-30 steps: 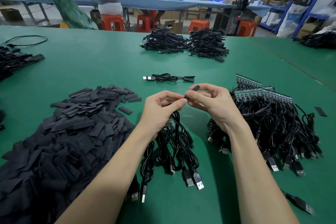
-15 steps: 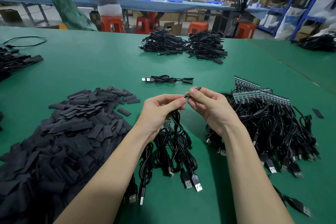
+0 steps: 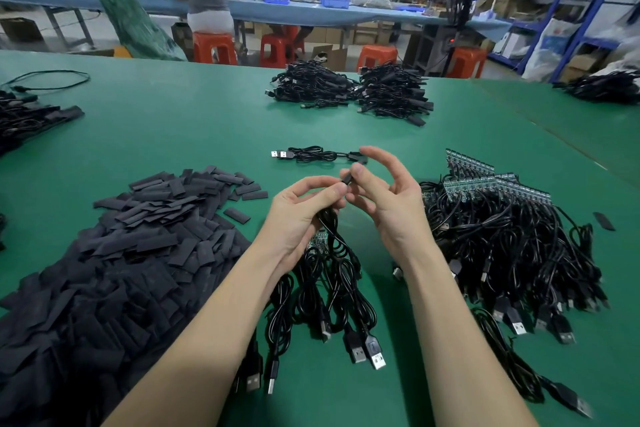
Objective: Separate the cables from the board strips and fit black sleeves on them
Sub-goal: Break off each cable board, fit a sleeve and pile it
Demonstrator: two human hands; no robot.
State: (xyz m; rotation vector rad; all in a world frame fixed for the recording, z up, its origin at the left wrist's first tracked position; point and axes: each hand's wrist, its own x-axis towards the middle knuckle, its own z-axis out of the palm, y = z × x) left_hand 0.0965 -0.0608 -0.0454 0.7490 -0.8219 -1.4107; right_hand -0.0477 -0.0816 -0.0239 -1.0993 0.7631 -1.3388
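My left hand (image 3: 300,215) grips a black cable just below its tip, and a bunch of black USB cables (image 3: 332,291) on a small green board strip (image 3: 319,241) hangs from under it. My right hand (image 3: 384,199) pinches a short black sleeve (image 3: 347,178) at that cable's end with thumb and forefinger; its other fingers are spread upward. A large heap of flat black sleeves (image 3: 114,274) lies to the left. To the right is a pile of cables on green board strips (image 3: 498,187).
Two sleeved cables (image 3: 313,154) lie just beyond my hands. Further back sit two stacks of black cables (image 3: 349,90), with more cable piles at the far left (image 3: 31,121) and far right (image 3: 602,87). A loose sleeve (image 3: 604,221) lies right. Two people work at a distant table.
My right hand's outer fingers have opened and lifted, and less of the sleeve shows beyond its fingertips. Both hands stay together over the table's middle.
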